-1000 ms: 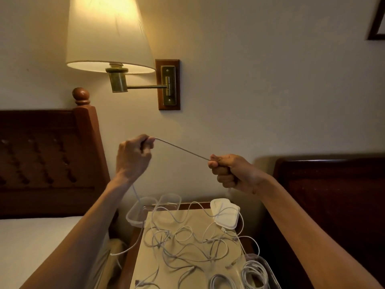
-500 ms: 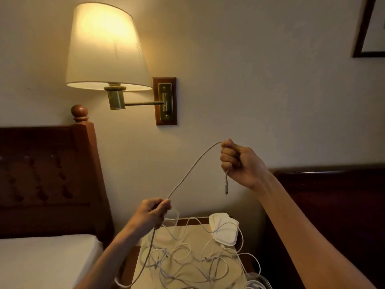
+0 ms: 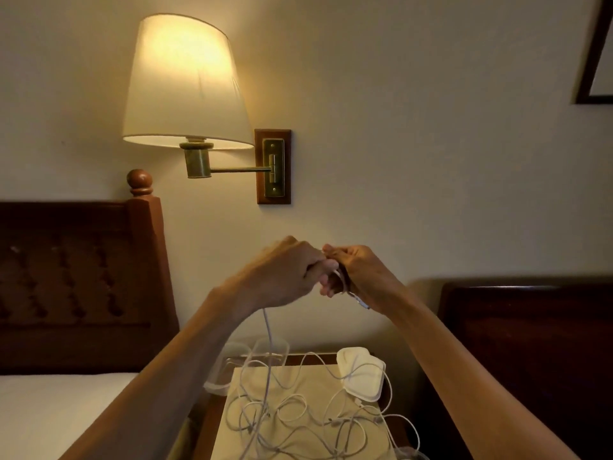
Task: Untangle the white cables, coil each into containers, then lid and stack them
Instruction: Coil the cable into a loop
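Observation:
My left hand (image 3: 285, 273) and my right hand (image 3: 356, 277) meet in front of the wall, high above the nightstand, both closed on one white cable (image 3: 268, 333). A short loop of it shows between the fingers, and its plug end pokes out under my right hand. The rest hangs straight down from my left hand into a tangle of white cables (image 3: 298, 423) on the pale mat (image 3: 238, 410). Clear empty containers (image 3: 232, 363) stand at the mat's back left. A stack of white lids (image 3: 363, 376) lies at the back right.
A lit wall lamp (image 3: 185, 84) hangs above the hands. A wooden headboard (image 3: 76, 283) and bed (image 3: 49, 413) are at left, a dark headboard (image 3: 530, 343) at right. The nightstand (image 3: 209, 426) sits between them. Another clear container (image 3: 408, 454) shows at the bottom edge.
The hands were apart with the cable stretched between them; the left hand dropped low, then rose to meet the right hand, folding the cable into a loop.

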Demonstrator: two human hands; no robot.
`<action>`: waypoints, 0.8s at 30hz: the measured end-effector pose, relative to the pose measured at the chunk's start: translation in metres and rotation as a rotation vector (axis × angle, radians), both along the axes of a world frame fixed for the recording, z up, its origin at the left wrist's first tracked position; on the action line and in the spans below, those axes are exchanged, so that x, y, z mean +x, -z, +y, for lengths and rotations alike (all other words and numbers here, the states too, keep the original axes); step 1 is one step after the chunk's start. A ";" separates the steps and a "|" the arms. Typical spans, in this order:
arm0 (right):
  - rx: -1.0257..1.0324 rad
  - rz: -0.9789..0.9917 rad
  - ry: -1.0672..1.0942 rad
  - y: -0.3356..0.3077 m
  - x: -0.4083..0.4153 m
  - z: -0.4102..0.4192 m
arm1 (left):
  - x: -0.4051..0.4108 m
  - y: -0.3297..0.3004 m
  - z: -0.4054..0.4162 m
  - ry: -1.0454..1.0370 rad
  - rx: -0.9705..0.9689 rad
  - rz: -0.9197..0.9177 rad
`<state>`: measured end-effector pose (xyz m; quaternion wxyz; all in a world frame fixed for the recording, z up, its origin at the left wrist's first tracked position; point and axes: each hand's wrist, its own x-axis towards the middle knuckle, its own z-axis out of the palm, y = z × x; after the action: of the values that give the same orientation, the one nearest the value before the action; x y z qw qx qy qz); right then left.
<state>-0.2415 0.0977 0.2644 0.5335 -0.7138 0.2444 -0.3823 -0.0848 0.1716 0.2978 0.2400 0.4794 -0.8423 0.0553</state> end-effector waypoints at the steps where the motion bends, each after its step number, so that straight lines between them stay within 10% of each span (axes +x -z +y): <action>1: -0.009 -0.001 -0.022 -0.001 0.000 0.001 | 0.001 -0.001 -0.002 -0.040 -0.117 -0.007; 9: 0.197 -0.191 -0.223 -0.008 0.001 0.009 | 0.017 0.004 -0.026 -0.021 -0.410 0.245; 24: 0.538 -0.591 -0.309 -0.047 -0.021 0.005 | 0.060 0.117 -0.046 0.006 -0.029 0.720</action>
<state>-0.2629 0.1028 0.3110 0.7987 -0.4372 0.0621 -0.4087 -0.0246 0.1253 0.1808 0.5282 0.4623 -0.7043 -0.1060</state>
